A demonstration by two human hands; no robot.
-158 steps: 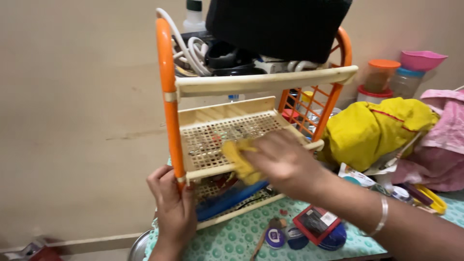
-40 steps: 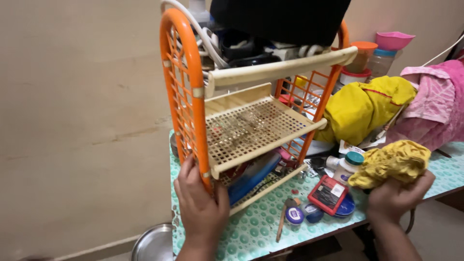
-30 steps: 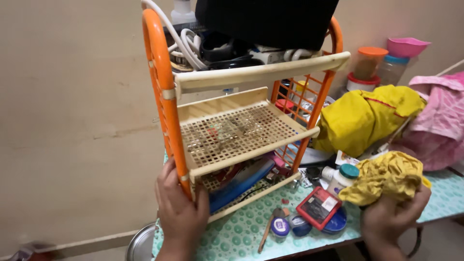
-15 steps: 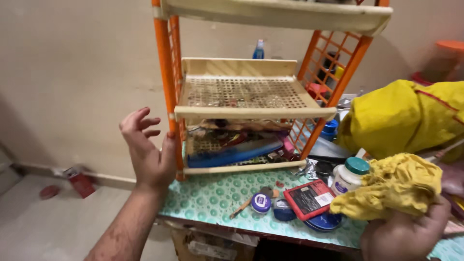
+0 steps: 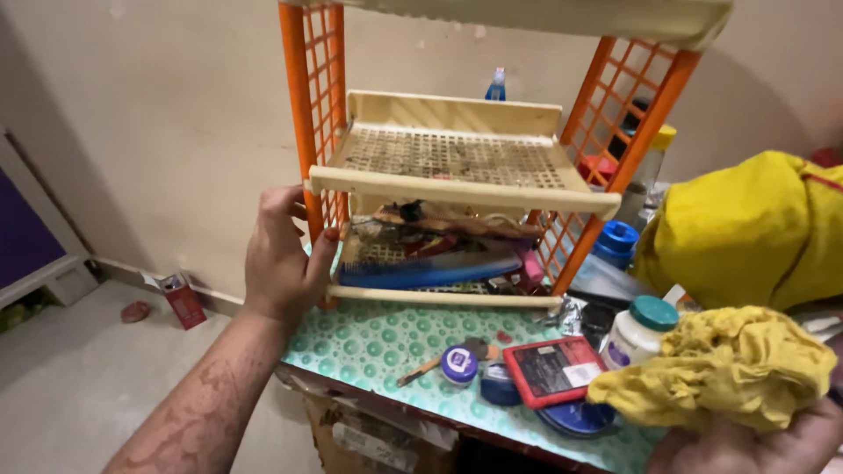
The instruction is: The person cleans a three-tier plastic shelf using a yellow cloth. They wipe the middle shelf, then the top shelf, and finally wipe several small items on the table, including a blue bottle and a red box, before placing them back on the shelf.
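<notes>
An orange and cream plastic rack (image 5: 457,180) stands on a table with a green dotted cover (image 5: 386,338). My left hand (image 5: 285,254) rests against the rack's front left orange post, thumb on the post and fingers curled behind it. My right hand (image 5: 746,443) is at the bottom right corner, holding a crumpled yellow cloth (image 5: 724,377) above the table edge. The rack's middle shelf is bare mesh. Its bottom shelf holds a blue comb (image 5: 430,268) and mixed small items.
In front of the rack lie a red flat case (image 5: 553,369), a small round tin (image 5: 458,364), a blue lid and a white bottle with a teal cap (image 5: 637,329). A yellow garment (image 5: 746,233) is heaped at right. A red carton (image 5: 183,298) lies on the floor.
My left hand has closed back onto the rack's left post after lifting off with fingers spread. The view dropped lower and swung left. The right hand keeps the yellow cloth, now lower right.
</notes>
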